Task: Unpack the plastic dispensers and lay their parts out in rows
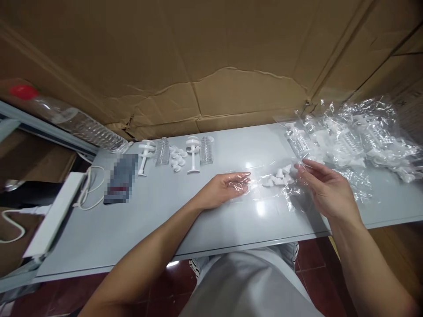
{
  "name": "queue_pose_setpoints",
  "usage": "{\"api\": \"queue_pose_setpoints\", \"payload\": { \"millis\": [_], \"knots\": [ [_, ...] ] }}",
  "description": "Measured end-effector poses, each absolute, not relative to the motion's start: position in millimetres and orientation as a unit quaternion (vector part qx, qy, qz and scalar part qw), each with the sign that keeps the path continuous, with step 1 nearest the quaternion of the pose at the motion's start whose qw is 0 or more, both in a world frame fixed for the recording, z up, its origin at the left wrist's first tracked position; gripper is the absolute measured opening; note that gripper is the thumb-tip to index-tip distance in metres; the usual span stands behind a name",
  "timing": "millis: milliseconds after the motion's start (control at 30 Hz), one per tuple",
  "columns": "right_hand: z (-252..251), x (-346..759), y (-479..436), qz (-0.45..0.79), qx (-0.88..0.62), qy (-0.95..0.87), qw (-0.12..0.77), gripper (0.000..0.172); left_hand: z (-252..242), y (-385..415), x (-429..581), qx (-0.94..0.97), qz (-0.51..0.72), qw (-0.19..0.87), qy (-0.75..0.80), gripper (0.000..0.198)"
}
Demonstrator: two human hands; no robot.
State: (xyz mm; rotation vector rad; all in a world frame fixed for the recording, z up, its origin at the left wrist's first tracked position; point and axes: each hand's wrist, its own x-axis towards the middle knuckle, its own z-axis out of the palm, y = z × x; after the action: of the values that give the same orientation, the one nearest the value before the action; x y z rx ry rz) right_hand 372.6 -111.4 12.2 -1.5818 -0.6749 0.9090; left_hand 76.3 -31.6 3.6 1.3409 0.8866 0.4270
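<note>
A clear plastic bag lies on the grey table with several small white plastic caps on it. My left hand rests on the bag's left end, fingers stretched flat and pressing the film. My right hand hovers at the bag's right end, fingers apart and slightly curled, fingertips close to the white caps; nothing is gripped in it.
Further left stand two white pump heads, two small clear bottles and a cluster of white caps. A pile of bagged bottle sets fills the right. A dark phone, white power strip, large water bottle and cardboard wall surround.
</note>
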Motion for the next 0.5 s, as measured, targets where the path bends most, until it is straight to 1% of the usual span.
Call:
{"api": "queue_pose_setpoints", "payload": {
  "millis": [100,200,300,400,500],
  "knots": [
    [26,364,-107,0.371,-0.659,-0.309,0.577,0.057,0,-31,75,0.573,0.206,0.687,0.397,0.053],
    [46,355,-99,0.374,-0.635,-0.317,0.597,0.055,-2,-29,73,0.496,0.222,0.748,0.382,0.05],
    [60,346,-88,0.343,-0.629,-0.352,0.603,0.052,-3,-28,74,0.426,0.235,0.793,0.368,0.048],
    [67,338,-76,0.308,-0.638,-0.391,0.587,0.052,-3,-28,76,0.409,0.25,0.795,0.371,0.051],
    [68,333,-65,0.3,-0.64,-0.394,0.587,0.049,-1,-30,77,0.436,0.262,0.762,0.399,0.054]
  ]
}}
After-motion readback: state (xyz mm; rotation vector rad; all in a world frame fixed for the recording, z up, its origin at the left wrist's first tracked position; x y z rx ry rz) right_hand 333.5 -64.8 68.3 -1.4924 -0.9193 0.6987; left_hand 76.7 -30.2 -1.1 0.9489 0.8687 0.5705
